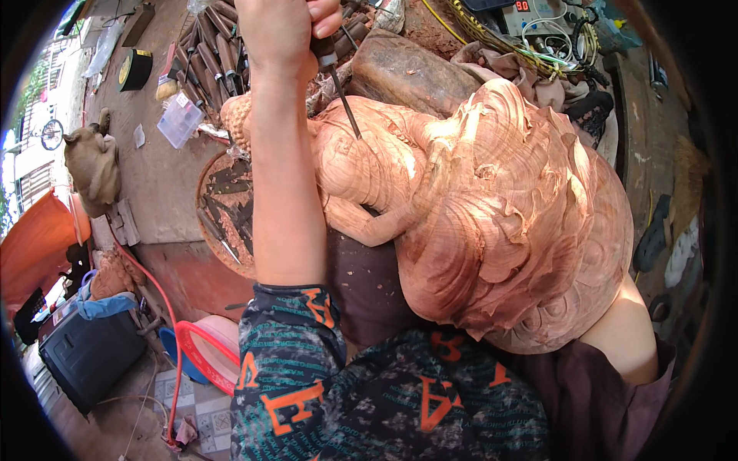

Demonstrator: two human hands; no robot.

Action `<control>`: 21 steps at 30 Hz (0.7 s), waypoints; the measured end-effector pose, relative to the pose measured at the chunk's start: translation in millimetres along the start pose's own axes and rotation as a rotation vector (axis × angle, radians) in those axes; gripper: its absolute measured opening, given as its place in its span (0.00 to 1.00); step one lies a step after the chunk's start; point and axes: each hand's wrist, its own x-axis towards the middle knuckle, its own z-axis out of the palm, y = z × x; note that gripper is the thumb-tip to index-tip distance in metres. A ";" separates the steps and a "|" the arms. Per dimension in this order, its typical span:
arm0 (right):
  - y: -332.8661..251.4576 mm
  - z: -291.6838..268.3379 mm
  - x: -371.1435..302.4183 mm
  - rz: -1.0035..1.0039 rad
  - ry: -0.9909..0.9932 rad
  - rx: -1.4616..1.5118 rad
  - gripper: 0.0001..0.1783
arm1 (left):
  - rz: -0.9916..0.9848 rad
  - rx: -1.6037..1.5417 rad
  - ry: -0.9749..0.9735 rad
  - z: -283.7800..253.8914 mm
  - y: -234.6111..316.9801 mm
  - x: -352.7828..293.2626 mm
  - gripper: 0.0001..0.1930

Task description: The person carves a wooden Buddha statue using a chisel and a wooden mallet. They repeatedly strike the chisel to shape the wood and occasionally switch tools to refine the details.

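My left hand (280, 34) reaches up at the top of the view, its fingers closed round the dark handle of a carving chisel (343, 98). The chisel's thin metal shaft slants down, and its tip meets the rounded surface of a carved wooden figure (507, 223). The figure is reddish, lies on its side across my lap, and shows a bent arm, flowing folds and a knobbly head (236, 121) to the left, partly hidden by my forearm. My right hand does not show.
Several wooden-handled chisels (207, 58) lie piled at the back left. A round tray (204, 196) holds dark blades beside my forearm. Behind the figure lies a wooden block (411, 73). A boxed device with wires (534, 19) stands back right; a plastic case (180, 121) sits left.
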 end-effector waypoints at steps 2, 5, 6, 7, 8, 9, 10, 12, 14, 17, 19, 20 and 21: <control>-0.5 -1.4 0.8 0.001 -0.001 -0.001 0.29 | -0.017 -0.011 -0.014 0.7 -0.7 1.6 0.13; -1.8 -1.2 0.9 0.002 -0.005 0.001 0.28 | -0.051 0.004 -0.053 3.3 -2.1 -1.8 0.12; -2.1 -1.0 0.6 0.004 -0.004 -0.002 0.28 | -0.045 0.012 -0.048 4.7 -2.0 -1.4 0.12; -2.1 -1.5 1.7 0.004 -0.004 -0.002 0.28 | -0.039 0.019 -0.042 6.6 -1.1 -0.7 0.12; -2.9 -1.2 1.9 0.004 -0.004 -0.001 0.28 | -0.033 0.029 -0.034 7.8 0.2 -0.8 0.12; -3.2 -1.2 1.2 0.006 -0.002 0.000 0.28 | -0.058 -0.002 -0.030 10.2 0.1 -0.9 0.12; -3.4 -1.0 0.5 0.006 -0.004 -0.002 0.28 | -0.074 -0.013 -0.041 9.1 -0.8 -1.6 0.12; -4.0 -3.0 1.3 0.004 -0.002 0.004 0.28 | -0.098 -0.034 -0.070 6.5 -2.7 -0.8 0.12; -4.0 -2.9 0.1 0.005 -0.006 0.010 0.27 | -0.064 -0.074 -0.066 1.4 -2.8 -0.1 0.11; -5.2 -3.8 0.3 0.004 -0.005 0.012 0.27 | 0.089 -0.104 -0.018 -6.7 2.7 2.3 0.11; -5.8 -3.3 2.1 0.003 -0.008 0.013 0.27 | 0.040 -0.049 0.027 0.2 4.3 -3.5 0.11; -5.8 -3.7 2.7 0.004 -0.007 0.014 0.27 | 0.017 -0.021 0.047 2.5 5.2 -4.4 0.11; -5.7 -4.1 2.6 0.007 -0.005 0.015 0.27 | 0.007 -0.036 0.041 1.4 3.8 -4.0 0.11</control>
